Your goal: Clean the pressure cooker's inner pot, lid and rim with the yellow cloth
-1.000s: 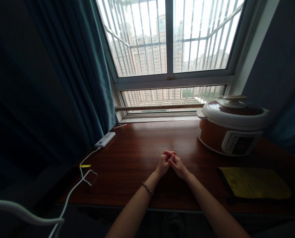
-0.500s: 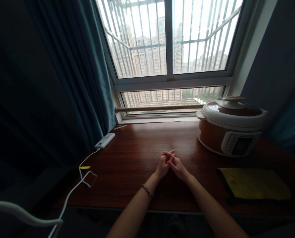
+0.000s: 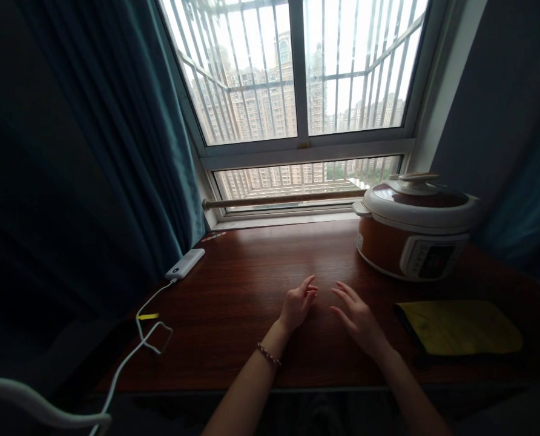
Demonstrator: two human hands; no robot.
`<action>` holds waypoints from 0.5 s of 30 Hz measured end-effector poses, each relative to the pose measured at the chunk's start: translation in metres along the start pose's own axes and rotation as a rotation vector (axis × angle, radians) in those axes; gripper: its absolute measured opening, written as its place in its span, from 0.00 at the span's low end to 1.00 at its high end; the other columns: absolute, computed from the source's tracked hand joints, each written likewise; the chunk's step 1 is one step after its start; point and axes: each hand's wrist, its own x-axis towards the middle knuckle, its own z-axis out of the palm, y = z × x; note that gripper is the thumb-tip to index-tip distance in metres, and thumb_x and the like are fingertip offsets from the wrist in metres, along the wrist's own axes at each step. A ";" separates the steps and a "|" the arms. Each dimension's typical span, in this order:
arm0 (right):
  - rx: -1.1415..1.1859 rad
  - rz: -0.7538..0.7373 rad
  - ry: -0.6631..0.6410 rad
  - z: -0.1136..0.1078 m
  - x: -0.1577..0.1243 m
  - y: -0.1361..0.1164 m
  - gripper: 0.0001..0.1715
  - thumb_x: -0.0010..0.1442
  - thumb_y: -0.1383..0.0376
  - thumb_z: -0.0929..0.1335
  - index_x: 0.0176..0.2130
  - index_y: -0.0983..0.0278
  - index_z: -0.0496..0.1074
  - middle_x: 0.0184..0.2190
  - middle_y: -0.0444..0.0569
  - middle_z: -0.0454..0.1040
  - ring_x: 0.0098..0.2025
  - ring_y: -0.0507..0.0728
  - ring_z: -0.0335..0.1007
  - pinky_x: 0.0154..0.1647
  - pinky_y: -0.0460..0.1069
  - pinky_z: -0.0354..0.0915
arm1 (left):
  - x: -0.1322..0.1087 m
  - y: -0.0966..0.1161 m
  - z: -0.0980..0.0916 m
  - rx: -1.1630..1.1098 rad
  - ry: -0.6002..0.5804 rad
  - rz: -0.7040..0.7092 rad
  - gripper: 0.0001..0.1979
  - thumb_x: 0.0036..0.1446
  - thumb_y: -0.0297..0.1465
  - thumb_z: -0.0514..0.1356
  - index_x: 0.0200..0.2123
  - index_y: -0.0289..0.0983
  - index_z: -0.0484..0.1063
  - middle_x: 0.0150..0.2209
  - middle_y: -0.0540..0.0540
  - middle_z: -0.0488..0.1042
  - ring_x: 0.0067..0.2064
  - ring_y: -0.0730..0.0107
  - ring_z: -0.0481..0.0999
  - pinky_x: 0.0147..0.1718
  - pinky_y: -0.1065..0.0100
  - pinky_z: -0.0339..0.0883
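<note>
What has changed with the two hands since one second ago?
The hands were clasped together and have now come apart. The right hand moved right, toward the yellow cloth. The left hand stayed about where it was, with its fingers open. Neither holds anything. The cooker, the cloth and the power bank lie on the table as before.

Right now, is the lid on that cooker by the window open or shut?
Shut. The lid sits level on the cooker, its rim meeting the body along the whole visible side, with no gap.
</note>
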 end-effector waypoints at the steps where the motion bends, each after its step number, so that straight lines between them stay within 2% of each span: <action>1: -0.076 0.052 0.091 -0.013 -0.009 0.012 0.23 0.61 0.55 0.60 0.52 0.62 0.65 0.56 0.54 0.61 0.57 0.60 0.58 0.57 0.56 0.57 | 0.000 -0.001 -0.001 0.018 0.017 -0.007 0.22 0.62 0.39 0.47 0.56 0.37 0.58 0.40 0.43 0.77 0.36 0.68 0.77 0.38 0.66 0.69; 4: -0.348 0.219 0.387 -0.051 -0.040 0.056 0.26 0.60 0.52 0.58 0.46 0.67 0.69 0.51 0.58 0.67 0.53 0.62 0.62 0.55 0.58 0.59 | 0.001 -0.003 -0.002 0.069 0.052 -0.010 0.19 0.62 0.38 0.46 0.53 0.38 0.62 0.38 0.44 0.77 0.39 0.67 0.77 0.41 0.66 0.68; 6: -0.564 0.350 0.512 -0.069 -0.063 0.082 0.31 0.58 0.49 0.57 0.45 0.71 0.70 0.48 0.64 0.67 0.52 0.68 0.61 0.52 0.62 0.59 | 0.002 -0.004 -0.003 0.101 0.061 -0.004 0.18 0.62 0.38 0.47 0.52 0.38 0.64 0.38 0.44 0.78 0.39 0.67 0.77 0.41 0.67 0.69; 8: -0.692 0.394 0.460 -0.077 -0.083 0.097 0.31 0.59 0.51 0.56 0.43 0.73 0.71 0.46 0.67 0.68 0.51 0.70 0.61 0.50 0.64 0.59 | 0.002 -0.004 -0.002 0.131 0.067 0.002 0.17 0.61 0.38 0.49 0.50 0.38 0.67 0.38 0.44 0.78 0.40 0.66 0.77 0.40 0.67 0.69; 10: -0.743 0.380 0.355 -0.074 -0.096 0.097 0.27 0.60 0.55 0.56 0.41 0.71 0.72 0.45 0.66 0.69 0.51 0.70 0.62 0.50 0.64 0.58 | 0.002 -0.004 -0.001 0.156 0.071 0.007 0.16 0.61 0.37 0.49 0.48 0.39 0.68 0.39 0.44 0.78 0.40 0.65 0.77 0.39 0.67 0.69; 13: -0.816 0.376 0.229 -0.059 -0.099 0.074 0.23 0.60 0.60 0.56 0.42 0.69 0.73 0.46 0.64 0.69 0.51 0.69 0.62 0.49 0.62 0.58 | 0.004 -0.005 0.001 0.183 0.077 0.009 0.15 0.60 0.37 0.50 0.45 0.39 0.70 0.40 0.44 0.77 0.41 0.64 0.77 0.40 0.67 0.69; 15: -0.901 0.434 0.168 -0.047 -0.092 0.053 0.25 0.61 0.60 0.56 0.46 0.72 0.71 0.48 0.67 0.68 0.50 0.70 0.62 0.46 0.60 0.59 | 0.004 -0.006 0.002 0.196 0.086 0.006 0.14 0.60 0.37 0.51 0.44 0.39 0.71 0.40 0.44 0.77 0.41 0.64 0.77 0.41 0.65 0.69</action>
